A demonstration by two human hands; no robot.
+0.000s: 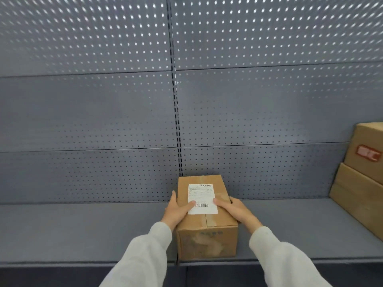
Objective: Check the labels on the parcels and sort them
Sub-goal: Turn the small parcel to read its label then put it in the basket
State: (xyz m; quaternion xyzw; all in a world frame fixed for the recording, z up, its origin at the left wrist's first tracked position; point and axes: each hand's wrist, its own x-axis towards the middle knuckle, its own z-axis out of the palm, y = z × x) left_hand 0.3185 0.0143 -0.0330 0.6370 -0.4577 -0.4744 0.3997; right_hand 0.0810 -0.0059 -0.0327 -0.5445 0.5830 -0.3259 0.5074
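Observation:
A small brown cardboard parcel (207, 228) rests on the grey shelf (83, 230), its long side running away from me and its front end at the shelf's front edge. A white shipping label (202, 196) with two barcodes faces up on its top. My left hand (177, 211) grips the parcel's left side, thumb resting on the label's lower left corner. My right hand (236, 210) grips the right side, thumb touching the label's right edge. Both sleeves are light grey.
Two larger cardboard boxes are stacked at the right end of the shelf; the upper box (367, 150) carries a red mark, the lower box (358, 197) sits under it. A grey perforated back panel (103, 121) rises behind the shelf.

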